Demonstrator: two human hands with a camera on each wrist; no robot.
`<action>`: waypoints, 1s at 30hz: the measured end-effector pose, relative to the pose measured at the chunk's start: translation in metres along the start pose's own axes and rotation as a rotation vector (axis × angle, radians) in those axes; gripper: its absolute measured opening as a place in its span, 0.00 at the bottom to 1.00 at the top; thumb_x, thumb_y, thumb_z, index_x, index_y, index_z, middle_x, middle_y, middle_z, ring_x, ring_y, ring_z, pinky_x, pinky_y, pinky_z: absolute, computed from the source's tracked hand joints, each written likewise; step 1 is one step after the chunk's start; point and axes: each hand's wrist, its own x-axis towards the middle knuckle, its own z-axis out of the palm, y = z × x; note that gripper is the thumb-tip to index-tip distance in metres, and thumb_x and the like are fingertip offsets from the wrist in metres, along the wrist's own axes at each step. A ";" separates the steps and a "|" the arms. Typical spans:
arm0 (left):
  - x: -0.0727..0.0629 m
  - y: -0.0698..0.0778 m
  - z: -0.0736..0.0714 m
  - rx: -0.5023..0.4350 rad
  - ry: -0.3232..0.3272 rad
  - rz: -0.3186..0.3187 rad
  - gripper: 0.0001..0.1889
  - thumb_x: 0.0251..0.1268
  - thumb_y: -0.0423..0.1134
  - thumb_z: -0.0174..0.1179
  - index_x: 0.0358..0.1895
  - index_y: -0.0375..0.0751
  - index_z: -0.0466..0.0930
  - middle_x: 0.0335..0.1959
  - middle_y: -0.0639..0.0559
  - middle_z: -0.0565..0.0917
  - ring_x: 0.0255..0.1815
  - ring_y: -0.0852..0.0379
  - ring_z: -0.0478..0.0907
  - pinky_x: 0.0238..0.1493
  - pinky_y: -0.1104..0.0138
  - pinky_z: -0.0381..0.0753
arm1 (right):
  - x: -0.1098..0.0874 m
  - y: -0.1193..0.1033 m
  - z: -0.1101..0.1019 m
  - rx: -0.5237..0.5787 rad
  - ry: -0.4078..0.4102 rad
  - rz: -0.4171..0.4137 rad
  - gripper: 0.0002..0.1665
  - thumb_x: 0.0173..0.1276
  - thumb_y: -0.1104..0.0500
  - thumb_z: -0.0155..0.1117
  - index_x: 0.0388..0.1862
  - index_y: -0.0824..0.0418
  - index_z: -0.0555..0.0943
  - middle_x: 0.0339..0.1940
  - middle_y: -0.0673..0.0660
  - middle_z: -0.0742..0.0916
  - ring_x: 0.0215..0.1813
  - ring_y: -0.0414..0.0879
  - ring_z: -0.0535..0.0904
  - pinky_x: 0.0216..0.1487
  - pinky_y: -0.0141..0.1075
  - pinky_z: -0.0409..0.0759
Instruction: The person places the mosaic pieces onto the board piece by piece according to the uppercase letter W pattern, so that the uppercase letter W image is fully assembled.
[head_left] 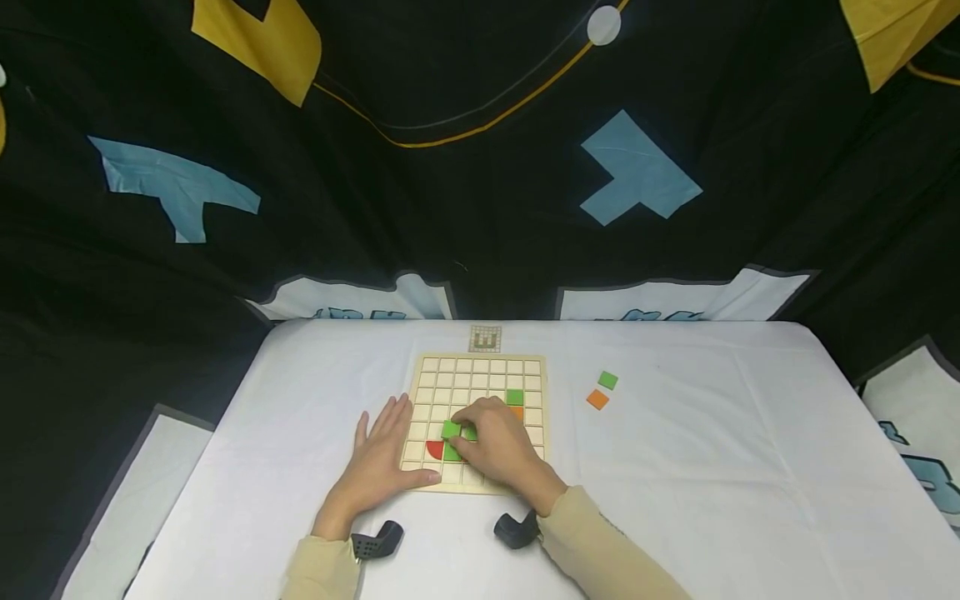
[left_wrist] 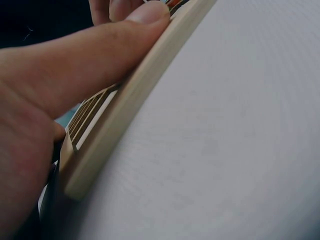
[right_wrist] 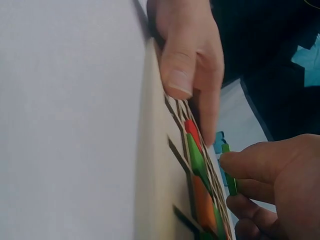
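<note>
A light wooden grid board [head_left: 450, 379] lies on the white table. My left hand [head_left: 381, 458] rests along its left side with fingers spread, the thumb [left_wrist: 115, 50] lying over the near edge. Above the board, my right hand [head_left: 501, 437] pinches a small green square tile [right_wrist: 231, 185] between thumb and fingers. Below that tile sit a red rounded piece [head_left: 434, 450] and another green tile [head_left: 452, 453], side by side in the grid. Farther right on the board are a green square [head_left: 514, 397] and an orange one [head_left: 517, 412]; the right hand hides part of this area.
To the right of the board lie a loose green tile [head_left: 608, 380] and a loose orange tile [head_left: 597, 399]. A small patterned card [head_left: 485, 338] is just behind the board. A dark curtain [head_left: 480, 225] hangs behind the table.
</note>
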 end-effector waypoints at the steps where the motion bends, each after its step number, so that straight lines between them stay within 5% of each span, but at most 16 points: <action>1: 0.000 0.000 0.000 -0.002 -0.001 0.002 0.65 0.45 0.69 0.71 0.78 0.27 0.51 0.80 0.36 0.52 0.81 0.37 0.44 0.74 0.36 0.30 | 0.001 -0.001 0.001 -0.004 -0.003 -0.003 0.15 0.63 0.52 0.73 0.46 0.57 0.89 0.43 0.49 0.89 0.45 0.43 0.80 0.47 0.34 0.80; 30: 0.001 -0.001 0.001 0.013 -0.007 0.002 0.66 0.45 0.72 0.70 0.78 0.27 0.50 0.81 0.36 0.51 0.81 0.38 0.43 0.74 0.36 0.30 | 0.018 -0.011 0.018 -0.102 -0.015 -0.020 0.15 0.60 0.53 0.74 0.45 0.56 0.90 0.39 0.48 0.87 0.42 0.43 0.78 0.42 0.31 0.78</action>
